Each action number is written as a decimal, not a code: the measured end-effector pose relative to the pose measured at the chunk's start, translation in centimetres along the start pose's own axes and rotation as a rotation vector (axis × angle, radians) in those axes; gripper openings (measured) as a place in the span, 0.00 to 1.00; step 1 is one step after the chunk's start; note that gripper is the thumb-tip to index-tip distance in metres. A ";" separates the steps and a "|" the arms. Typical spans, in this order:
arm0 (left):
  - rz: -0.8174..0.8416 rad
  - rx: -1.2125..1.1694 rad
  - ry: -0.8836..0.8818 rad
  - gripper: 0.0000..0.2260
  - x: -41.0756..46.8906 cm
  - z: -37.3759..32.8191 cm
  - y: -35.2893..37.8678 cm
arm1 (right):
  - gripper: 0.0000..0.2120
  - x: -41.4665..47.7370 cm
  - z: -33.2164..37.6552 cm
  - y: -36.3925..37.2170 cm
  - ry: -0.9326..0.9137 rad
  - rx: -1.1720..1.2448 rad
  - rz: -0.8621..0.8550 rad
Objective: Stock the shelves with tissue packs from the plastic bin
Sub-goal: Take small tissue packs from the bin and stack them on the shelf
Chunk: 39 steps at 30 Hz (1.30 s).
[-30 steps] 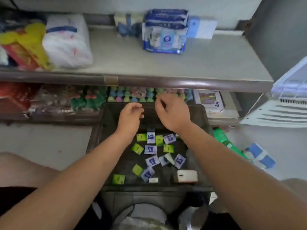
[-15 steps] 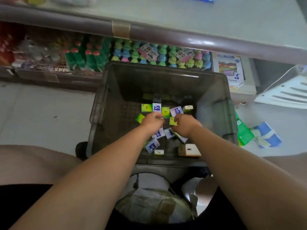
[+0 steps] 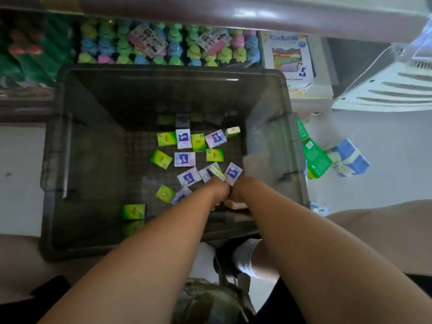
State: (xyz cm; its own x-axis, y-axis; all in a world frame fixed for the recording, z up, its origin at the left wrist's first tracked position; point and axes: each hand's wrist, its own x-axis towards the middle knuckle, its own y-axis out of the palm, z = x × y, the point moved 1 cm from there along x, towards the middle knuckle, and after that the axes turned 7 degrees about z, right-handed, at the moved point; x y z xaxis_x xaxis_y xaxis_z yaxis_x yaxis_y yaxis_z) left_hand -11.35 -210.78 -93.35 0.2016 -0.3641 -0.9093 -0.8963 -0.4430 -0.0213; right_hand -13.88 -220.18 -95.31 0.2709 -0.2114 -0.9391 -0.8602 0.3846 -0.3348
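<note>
Left hand [image 3: 218, 191] and right hand [image 3: 242, 189] side by side down in the plastic bin [image 3: 268, 127] near its front wall, among the tissue packs [image 3: 184, 159]. Fingers are hidden, so can't tell the grip.

The left hand [image 3: 218, 191] and right hand [image 3: 241, 188] meet side by side inside the dark bin [image 3: 54, 160], near its right, among scattered green and purple tissue packs [image 3: 183, 138]; fingers hidden.

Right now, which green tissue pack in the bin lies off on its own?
The green pack against the bin's near wall, at the left; the rest lie clustered farther in.
</note>
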 end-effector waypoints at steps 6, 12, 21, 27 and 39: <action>-0.033 0.003 -0.046 0.21 0.8 0.7 -0.4 | 0.39 4.9 -0.2 2.2 0.163 0.085 0.029; -0.096 -0.001 -0.058 0.23 1.2 1.4 -1.3 | 0.47 3.0 0.1 1.5 0.320 0.152 0.053; -0.120 0.026 -0.059 0.22 1.1 1.3 -1.0 | 0.38 4.5 0.1 2.4 0.228 0.258 -0.013; -0.186 0.024 -0.006 0.15 1.1 0.3 -1.6 | 0.31 -0.6 -0.4 -0.4 0.110 0.314 -0.147; -0.477 -0.183 0.357 0.08 -9.4 -4.7 -10.3 | 0.15 -12.5 -0.2 -11.4 -0.267 1.281 0.030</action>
State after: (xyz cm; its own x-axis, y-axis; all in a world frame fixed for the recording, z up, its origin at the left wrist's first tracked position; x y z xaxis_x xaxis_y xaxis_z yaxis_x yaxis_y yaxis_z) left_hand -2.13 -206.65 -82.66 0.7109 -0.3289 -0.6216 -0.5991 -0.7463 -0.2901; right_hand -7.52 -222.09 -79.75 0.4635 -0.0613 -0.8840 0.1113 0.9937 -0.0106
